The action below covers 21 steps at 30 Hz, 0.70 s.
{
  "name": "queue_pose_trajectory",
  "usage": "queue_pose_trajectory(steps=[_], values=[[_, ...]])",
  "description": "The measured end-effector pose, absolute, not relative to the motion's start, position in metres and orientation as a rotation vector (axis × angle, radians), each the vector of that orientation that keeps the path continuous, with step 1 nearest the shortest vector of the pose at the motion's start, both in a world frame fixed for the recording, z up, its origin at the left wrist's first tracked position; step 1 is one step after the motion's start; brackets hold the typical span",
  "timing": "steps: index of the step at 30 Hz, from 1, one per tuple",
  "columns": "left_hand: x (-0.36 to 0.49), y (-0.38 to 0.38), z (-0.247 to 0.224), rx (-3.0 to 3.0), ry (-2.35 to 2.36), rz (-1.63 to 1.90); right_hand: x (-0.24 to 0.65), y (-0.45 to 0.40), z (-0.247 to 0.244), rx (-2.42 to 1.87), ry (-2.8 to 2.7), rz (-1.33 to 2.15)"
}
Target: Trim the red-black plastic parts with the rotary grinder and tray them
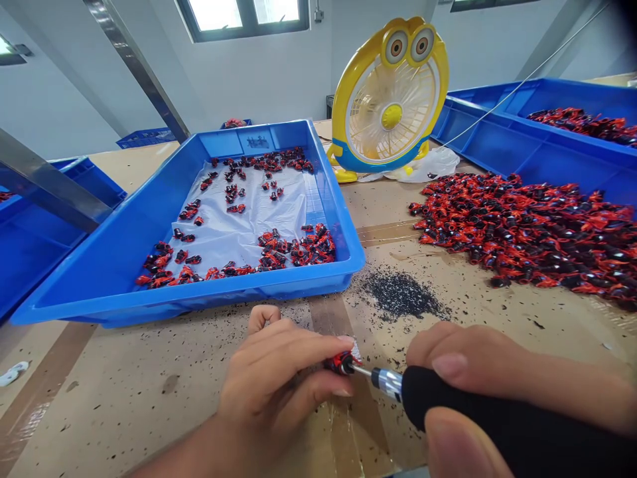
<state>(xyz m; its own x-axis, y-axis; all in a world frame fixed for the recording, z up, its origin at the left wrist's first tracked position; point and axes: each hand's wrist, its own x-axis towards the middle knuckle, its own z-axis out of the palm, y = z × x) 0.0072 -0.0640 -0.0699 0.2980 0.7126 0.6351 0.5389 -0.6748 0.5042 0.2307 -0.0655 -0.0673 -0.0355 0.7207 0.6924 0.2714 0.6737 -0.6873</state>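
Observation:
Between the thumb and index finger of my left hand (279, 378) is a small red and black part (341, 362), low in the middle of the head view. My right hand (472, 372) is wrapped round a black-handled tool (448, 398) with a silver collar and a thin metal shaft. The shaft points left, and its tip meets the end of the part. Just behind my hands stands a blue tray (219, 289), lined with a white sheet and holding many similar parts.
A large pile of red and black parts (527, 229) covers the right side, beside more blue trays (527, 143). A yellow fan (391, 99) stands at the back. Black shavings (401, 294) lie behind my right hand. Metal bars (50, 179) cross the left.

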Motion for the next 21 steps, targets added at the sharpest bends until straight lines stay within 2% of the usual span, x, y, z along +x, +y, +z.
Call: queue_pose_trajectory(steps=[8, 21], values=[[0.007, -0.065, -0.07, 2.335, 1.128, 1.338, 0.202, -0.06, -0.055, -0.905, -1.302, 0.467], [0.006, -0.063, -0.076, 2.277, 1.188, 1.309, 0.195, -0.052, -0.053, -0.907, -1.188, 0.461]])
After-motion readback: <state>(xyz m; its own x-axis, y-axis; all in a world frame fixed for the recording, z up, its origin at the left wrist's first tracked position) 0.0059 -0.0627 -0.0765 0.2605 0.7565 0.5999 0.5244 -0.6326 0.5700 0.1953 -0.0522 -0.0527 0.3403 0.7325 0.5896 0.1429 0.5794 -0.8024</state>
